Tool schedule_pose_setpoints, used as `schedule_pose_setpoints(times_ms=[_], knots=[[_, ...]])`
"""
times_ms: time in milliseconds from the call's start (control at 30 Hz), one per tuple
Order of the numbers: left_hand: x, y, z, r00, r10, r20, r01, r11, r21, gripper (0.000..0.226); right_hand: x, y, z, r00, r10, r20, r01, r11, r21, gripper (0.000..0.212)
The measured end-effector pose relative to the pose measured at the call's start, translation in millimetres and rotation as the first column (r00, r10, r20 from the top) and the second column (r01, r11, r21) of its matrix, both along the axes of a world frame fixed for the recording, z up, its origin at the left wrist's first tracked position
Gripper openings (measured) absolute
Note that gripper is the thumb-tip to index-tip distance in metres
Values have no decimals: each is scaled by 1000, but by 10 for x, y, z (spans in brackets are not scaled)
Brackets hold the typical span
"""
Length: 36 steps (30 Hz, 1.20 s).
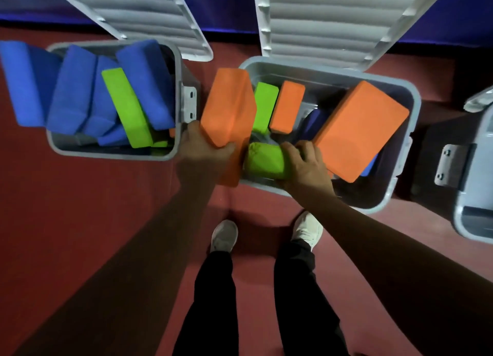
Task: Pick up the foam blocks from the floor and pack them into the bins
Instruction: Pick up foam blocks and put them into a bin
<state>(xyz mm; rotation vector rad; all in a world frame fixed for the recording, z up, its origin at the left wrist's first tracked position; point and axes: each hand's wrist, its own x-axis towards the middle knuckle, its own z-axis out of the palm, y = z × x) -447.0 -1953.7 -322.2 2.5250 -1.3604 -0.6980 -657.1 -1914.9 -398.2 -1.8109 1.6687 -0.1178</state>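
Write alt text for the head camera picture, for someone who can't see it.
Seen from above, a person's left hand holds an orange block at the edge of an open grey bin, while the right hand grips a green block at its near rim. A second bin to the left holds mostly blue blocks.

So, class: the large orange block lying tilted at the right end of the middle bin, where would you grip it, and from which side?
Probably across its two long edges, from above: the large orange block lies broad face up, rising above the rim of the middle bin, so both edges look exposed.
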Motion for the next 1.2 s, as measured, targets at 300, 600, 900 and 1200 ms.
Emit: schedule_pose_setpoints(times_ms=[300,600,900,1200], knots=[[-63,27,44,993,-44,-108,41,999,-27,71,58,-101,-21,906,-389,167,276,843,461,67],[-306,140,-257,423,372,-826,-250,924,289,47,-20,-357,285,300,-870,392,326,479,815,52],[-88,-155,-755,644,365,-673,-298,929,219,70,-252,-283,-88,978,-130,164,118,990,80,95],[-60,156,-1149,863,59,-502,33,985,171,43,-142,149,-521,987,106,-120,-112,993,-44,75]])
